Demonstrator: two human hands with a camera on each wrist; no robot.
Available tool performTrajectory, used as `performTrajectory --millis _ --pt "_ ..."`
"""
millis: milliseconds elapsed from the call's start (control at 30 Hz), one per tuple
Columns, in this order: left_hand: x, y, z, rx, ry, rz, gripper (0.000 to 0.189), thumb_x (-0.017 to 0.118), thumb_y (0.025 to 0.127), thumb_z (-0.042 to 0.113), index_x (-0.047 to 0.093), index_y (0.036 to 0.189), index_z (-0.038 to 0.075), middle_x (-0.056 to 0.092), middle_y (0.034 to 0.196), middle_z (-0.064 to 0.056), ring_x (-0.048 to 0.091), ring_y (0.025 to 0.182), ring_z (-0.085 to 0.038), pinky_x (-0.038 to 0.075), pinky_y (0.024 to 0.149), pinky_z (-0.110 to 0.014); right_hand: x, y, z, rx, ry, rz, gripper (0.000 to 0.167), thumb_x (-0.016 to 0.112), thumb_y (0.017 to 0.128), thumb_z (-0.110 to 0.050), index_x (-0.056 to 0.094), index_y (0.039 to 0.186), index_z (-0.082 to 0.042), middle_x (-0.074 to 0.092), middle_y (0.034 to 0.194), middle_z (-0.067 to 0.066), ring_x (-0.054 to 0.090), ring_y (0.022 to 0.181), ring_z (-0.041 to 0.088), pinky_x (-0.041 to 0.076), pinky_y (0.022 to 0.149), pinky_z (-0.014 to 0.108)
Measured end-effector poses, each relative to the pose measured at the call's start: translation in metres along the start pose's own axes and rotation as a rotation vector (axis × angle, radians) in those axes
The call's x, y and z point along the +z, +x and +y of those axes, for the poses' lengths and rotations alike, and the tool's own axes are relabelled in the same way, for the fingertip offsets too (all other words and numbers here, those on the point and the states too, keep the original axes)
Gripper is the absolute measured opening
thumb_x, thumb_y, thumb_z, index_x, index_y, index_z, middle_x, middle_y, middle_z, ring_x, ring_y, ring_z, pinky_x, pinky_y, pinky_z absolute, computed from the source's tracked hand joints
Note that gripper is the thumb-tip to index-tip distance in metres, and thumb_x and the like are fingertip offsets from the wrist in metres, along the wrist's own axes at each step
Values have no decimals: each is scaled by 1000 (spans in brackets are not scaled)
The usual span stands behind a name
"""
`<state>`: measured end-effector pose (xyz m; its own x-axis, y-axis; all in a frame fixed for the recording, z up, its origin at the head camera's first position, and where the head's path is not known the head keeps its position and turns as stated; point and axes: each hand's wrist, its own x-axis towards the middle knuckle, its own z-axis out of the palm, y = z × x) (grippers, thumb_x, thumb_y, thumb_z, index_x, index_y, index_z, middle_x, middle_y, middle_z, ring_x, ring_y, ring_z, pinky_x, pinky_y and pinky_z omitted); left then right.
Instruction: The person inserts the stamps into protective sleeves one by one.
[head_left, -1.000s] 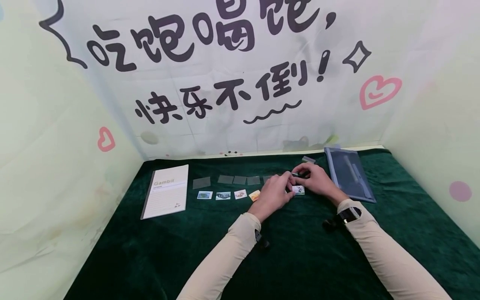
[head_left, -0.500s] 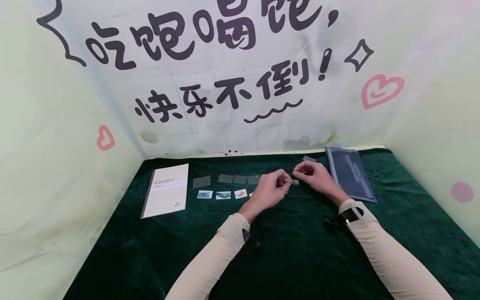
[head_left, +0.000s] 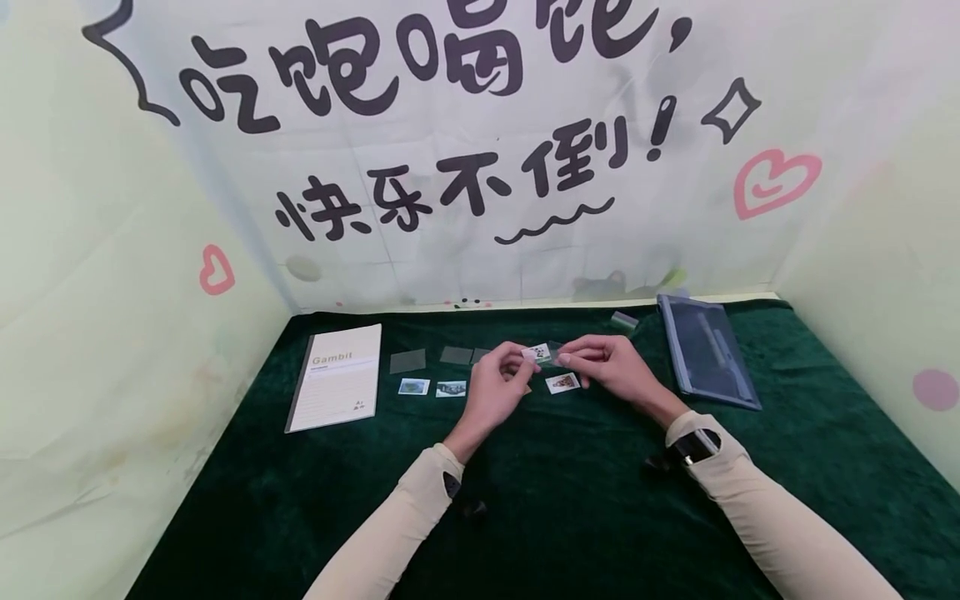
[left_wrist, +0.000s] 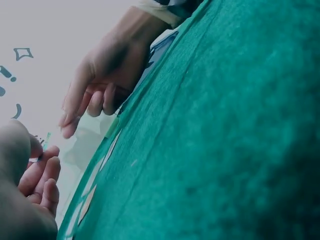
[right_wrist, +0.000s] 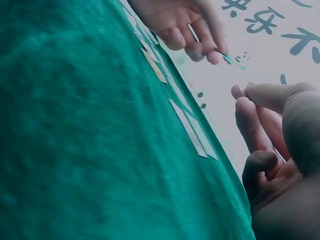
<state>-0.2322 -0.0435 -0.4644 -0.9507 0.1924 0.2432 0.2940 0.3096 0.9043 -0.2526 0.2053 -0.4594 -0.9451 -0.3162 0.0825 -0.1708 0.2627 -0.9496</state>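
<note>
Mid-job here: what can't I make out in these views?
Head: an orange card, mostly hidden behind the left hand.
Head: picture details on the held card, too small.
Right wrist: whether the right hand pinches anything; its fingers hide it.
Head: top wall lettering, cut off by the upper edge.
</note>
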Motion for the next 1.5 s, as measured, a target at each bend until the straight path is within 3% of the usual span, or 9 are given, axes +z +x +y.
performTrajectory --millis 267,533,800,1133,1500 --pt "-2 -1 -9 -38 -19 27 18 65 110 37 74 115 22 82 103 5 75 91 -14 59 81 -27 6 -7 6 54 -8 0 37 72 105 -43 79 123 -11 78 94 19 60 59 18 49 68 30" --pt "-4 -3 -10 -16 -53 22 20 64 111 40 73 116 23 82 101 9 77 100 -19 59 86 -29 5 -7 8 74 -19 -32 35 71 106 -45 80 119 -14 80 92 15 57 55 15 50 67 29" --pt "-2 0 -10 6 -60 27 20 64 110 42 73 115 25 83 101 10 76 101 -16 58 87 -30 2 -6 8 70 -18 -40 35 70 106 -45 81 117 -13 81 94 14 56 54 15 48 64 29" --pt "-1 0 -14 -15 -36 -3 21 65 109 45 74 114 27 83 99 13 72 91 -14 55 83 -31 2 -5 12 92 -33 -26 37 69 105 -48 81 115 -14 76 80 12 56 54 16 48 66 30" --pt "-1 0 -14 -28 -39 -13 24 65 109 46 75 115 25 84 99 11 71 97 -12 53 88 -32 3 -4 14 102 -33 -2 40 71 104 -51 81 114 -14 71 72 7 58 56 17 47 68 31"
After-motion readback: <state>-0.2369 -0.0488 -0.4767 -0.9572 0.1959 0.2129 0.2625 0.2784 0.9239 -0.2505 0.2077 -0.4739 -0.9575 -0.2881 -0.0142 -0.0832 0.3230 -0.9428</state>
